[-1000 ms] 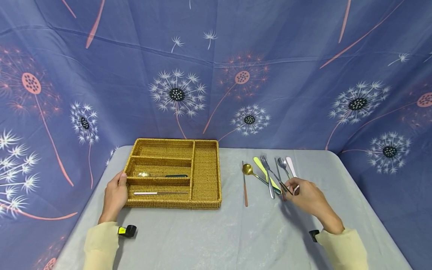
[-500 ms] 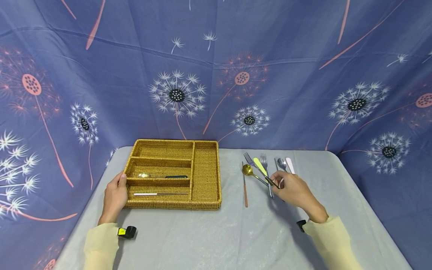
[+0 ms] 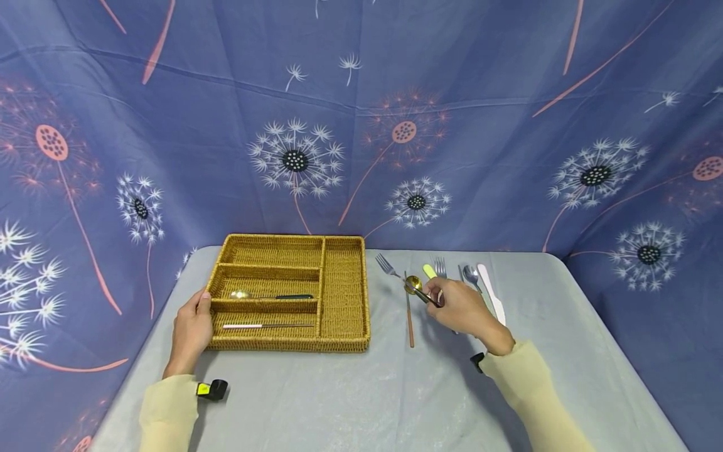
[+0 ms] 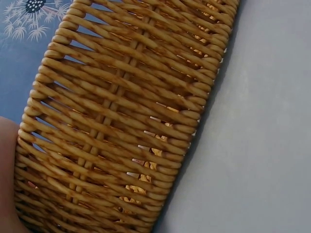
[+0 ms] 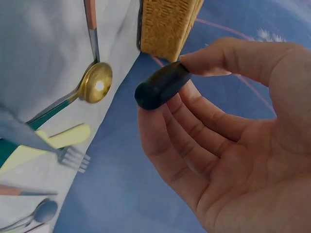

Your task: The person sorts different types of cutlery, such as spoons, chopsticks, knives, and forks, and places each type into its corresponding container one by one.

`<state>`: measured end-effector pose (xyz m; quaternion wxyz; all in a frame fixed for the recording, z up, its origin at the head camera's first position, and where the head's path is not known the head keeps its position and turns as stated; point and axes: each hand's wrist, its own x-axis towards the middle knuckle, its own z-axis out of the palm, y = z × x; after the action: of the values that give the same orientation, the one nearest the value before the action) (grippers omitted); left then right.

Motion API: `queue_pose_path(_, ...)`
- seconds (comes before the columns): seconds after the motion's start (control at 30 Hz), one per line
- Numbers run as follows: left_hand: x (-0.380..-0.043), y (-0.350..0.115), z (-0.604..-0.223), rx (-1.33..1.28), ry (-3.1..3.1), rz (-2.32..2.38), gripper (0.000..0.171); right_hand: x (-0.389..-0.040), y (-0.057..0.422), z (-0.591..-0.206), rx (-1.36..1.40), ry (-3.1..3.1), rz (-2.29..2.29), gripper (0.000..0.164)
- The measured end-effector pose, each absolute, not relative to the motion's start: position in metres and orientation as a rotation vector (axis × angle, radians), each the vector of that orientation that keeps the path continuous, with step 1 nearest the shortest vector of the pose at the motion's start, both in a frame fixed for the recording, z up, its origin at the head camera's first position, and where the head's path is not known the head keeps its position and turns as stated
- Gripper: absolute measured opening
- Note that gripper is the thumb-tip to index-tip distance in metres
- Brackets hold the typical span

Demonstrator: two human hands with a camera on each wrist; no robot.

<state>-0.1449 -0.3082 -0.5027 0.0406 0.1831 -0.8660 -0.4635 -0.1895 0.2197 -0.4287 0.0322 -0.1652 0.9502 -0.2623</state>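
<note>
My right hand (image 3: 464,307) pinches a fork (image 3: 386,263) by its dark handle (image 5: 163,86), between thumb and fingers. The silver tines point up and left, over the table between the tray and the loose cutlery. My left hand (image 3: 192,328) grips the left side of a woven cutlery tray (image 3: 344,344), thumb at the rim. In the left wrist view the tray's wicker wall (image 4: 112,116) fills most of the picture. A dark-handled spoon (image 3: 240,294) lies in the tray's middle left compartment. The front left compartment holds a white-ended chopstick (image 3: 243,326).
Under and beside my right hand lie a gold spoon (image 5: 97,83), a brown-ended chopstick (image 3: 410,326), a yellow knife (image 3: 429,270) and a silver fork (image 3: 440,267). Further right are a silver spoon (image 3: 471,274) and a pale pink knife (image 3: 490,287). A patterned cloth (image 3: 486,125) hangs behind the table.
My right hand has carried the fork leftward from above the right-hand cutlery, its tines now nearer the tray. The left hand and tray stay in place.
</note>
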Motion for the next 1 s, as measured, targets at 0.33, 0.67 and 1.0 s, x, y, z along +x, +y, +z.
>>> queue_pose_path(0.33, -0.144, -0.308, -0.502, 0.54, -2.647, -1.404, 0.067, -0.205, 0.19, -0.42, -0.648, 2.932, -0.733, 0.021)
queue_pose_path(0.67, -0.145, -0.31, -0.503, 0.548, -2.656, -1.404, 0.068, -0.225, 0.154, -0.412, -0.778, 2.919, -0.652, 0.023)
queue_pose_path(1.0, -0.144, -0.309, -0.504, 0.543, -2.646, -1.398, 0.067, -0.249, 0.114, -0.408, -0.942, 2.908, -0.564, 0.022)
